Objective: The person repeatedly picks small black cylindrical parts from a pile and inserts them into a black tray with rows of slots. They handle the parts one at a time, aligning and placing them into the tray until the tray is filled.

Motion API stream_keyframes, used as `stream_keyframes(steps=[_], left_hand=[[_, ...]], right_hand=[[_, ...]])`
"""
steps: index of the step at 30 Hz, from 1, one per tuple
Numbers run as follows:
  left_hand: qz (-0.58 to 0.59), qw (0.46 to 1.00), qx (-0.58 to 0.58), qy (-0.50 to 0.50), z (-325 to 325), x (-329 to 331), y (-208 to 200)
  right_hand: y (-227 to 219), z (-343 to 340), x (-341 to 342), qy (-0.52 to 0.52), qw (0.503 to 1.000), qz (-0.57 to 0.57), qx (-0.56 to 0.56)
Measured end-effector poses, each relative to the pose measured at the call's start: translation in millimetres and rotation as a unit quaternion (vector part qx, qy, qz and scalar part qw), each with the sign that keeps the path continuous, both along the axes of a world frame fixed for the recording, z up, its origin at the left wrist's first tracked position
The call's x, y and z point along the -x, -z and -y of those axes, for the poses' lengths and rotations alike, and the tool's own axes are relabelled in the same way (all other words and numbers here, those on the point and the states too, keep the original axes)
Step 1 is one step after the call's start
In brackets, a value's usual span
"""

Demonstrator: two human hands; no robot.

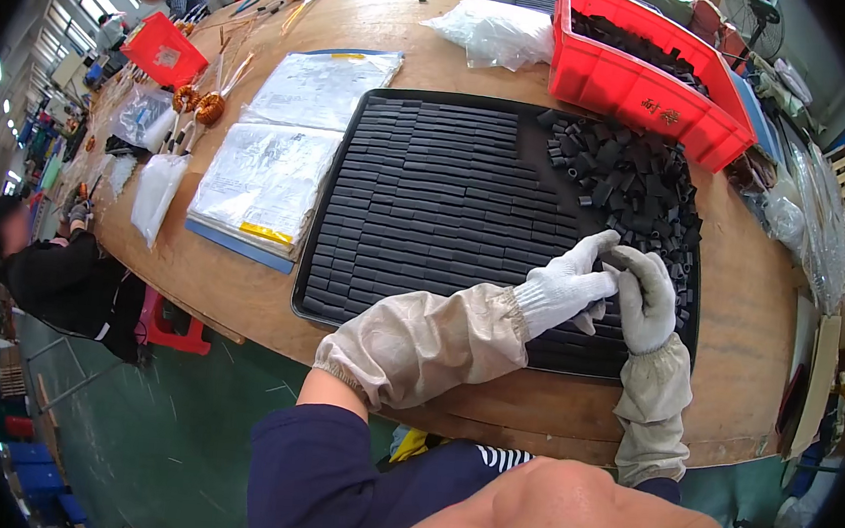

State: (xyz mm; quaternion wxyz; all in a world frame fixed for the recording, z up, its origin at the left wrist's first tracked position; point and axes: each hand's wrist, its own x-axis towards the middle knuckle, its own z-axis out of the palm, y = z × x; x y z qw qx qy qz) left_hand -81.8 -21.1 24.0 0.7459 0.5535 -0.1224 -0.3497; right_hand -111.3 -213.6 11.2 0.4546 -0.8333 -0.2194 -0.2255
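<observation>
A shallow black tray (325, 320) lies before me. Rows of small flat black pieces (417, 204) fill its left and middle. Loose short black tubes and pieces (638, 177) are heaped at its right. My left hand (570, 284), in a white glove, is above the lower right of the tray, fingers curled in a pinch. Beside it my right hand (644, 299), in a greyish white glove, is closed too, its thumb and forefinger meeting the left fingertips. What sits between the fingers is dark and mostly hidden, too small to name.
A red bin (644, 93) of black pieces stands behind the tray, beside a clear plastic bag (495, 33). Papers in plastic sleeves (271, 173) lie left. Farther left are copper-wound coils (209, 108), a red box (164, 50) and a seated person (65, 271).
</observation>
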Motion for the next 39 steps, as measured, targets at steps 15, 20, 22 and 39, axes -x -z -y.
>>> stream_keyframes(steps=[15, 20, 22, 39], left_hand=[[-0.008, 0.998, 0.064, -0.027, 2, 4, -2], [0.049, 0.998, 0.018, -0.033, 3, 3, 1], [0.044, 0.999, 0.015, -0.028, 1, 0, 1], [0.024, 0.999, -0.008, -0.019, -1, -1, -9]], right_hand=[[3, 4, 3, 0.076, 0.996, 0.013, 0.037], [3, 7, 5, 0.092, 0.995, 0.029, 0.028], [2, 9, 5, 0.085, 0.994, 0.042, 0.059], [8, 10, 2, 0.053, 0.998, -0.022, -0.041]])
